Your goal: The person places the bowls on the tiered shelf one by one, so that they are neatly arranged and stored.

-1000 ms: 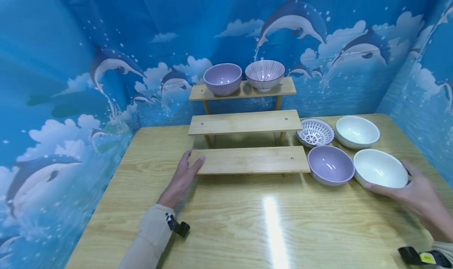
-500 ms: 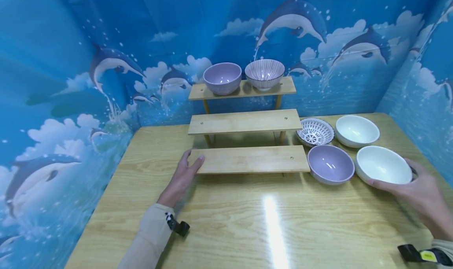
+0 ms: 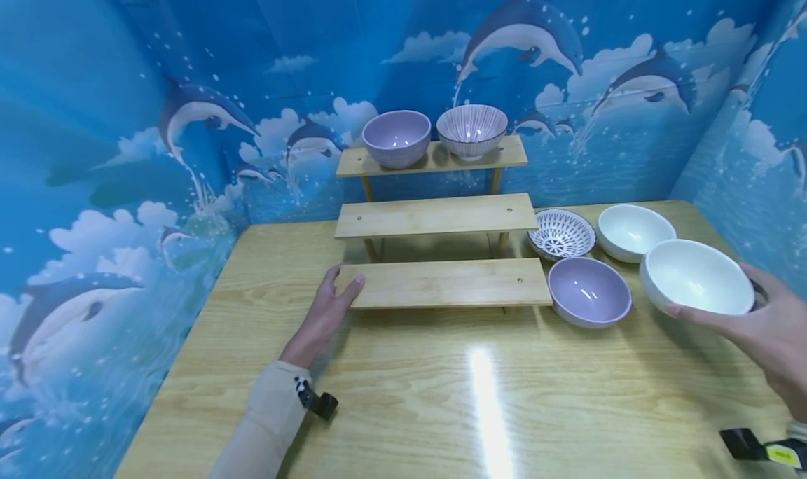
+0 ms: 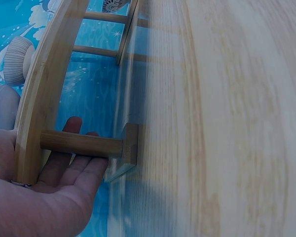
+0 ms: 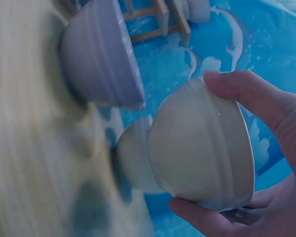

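My right hand (image 3: 769, 325) grips a white bowl (image 3: 696, 279) by its near right side, thumb along the outside. In the right wrist view that bowl (image 5: 197, 148) is off the tabletop, its mouth turned towards my palm. My left hand (image 3: 321, 318) holds the left end of the lowest board of a three-step wooden stand (image 3: 441, 284). The left wrist view has the fingers (image 4: 84, 173) under that board, beside its short wooden leg (image 4: 81, 143). Just left of the held bowl stands a purple bowl (image 3: 589, 293); behind is another white bowl (image 3: 633, 230).
A black-and-white patterned bowl (image 3: 561, 235) sits by the stand's right side. On the top step are a purple bowl (image 3: 397, 139) and a striped bowl (image 3: 473, 132). A dolphin-print backdrop (image 3: 391, 45) rises behind the wooden table (image 3: 403, 395).
My right hand has lifted the white bowl off the table and moved it slightly right. My left hand stays in place on the stand.
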Available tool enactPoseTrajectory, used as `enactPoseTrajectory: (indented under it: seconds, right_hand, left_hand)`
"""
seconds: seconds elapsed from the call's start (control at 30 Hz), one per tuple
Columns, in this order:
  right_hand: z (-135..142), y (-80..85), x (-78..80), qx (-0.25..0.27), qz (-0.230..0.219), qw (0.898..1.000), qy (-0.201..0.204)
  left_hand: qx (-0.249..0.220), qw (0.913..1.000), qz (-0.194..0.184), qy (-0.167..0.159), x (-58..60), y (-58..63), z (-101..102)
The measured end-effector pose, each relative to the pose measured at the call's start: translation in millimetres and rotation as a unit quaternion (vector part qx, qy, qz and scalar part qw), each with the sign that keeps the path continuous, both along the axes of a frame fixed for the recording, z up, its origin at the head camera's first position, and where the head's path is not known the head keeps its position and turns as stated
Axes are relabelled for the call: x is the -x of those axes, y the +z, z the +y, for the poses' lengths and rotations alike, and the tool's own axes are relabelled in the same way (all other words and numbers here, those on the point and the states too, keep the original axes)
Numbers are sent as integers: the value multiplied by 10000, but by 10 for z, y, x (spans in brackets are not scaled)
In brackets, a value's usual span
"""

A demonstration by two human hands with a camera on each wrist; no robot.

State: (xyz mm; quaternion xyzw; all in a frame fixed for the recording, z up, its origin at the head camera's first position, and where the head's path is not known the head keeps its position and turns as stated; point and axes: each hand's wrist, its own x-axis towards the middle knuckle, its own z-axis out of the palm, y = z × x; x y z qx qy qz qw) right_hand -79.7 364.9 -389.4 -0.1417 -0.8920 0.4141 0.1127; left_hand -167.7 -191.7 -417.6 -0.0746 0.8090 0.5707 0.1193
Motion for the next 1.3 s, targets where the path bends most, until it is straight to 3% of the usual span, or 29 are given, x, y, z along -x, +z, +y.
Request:
enactPoseTrajectory:
  seconds: [0.3,0.47,0.77,1.3]
  right_hand:
    - [-311,313,79,36,-297,9992,252]
    - [-505,477,175,83,-239,9981,562]
    - [-821,749,430,24,-71,9912,1324]
    - [-1451,1051,956,-150,-605,9754,2117]
  left_hand:
    - [4,10000,55,9,1,-2,11]
    - [17,10000,24,18,3,-7,2]
    - [6,10000,-10,-2,6,-10,-10]
    - [-12,10000,-38,21,-7,10,7]
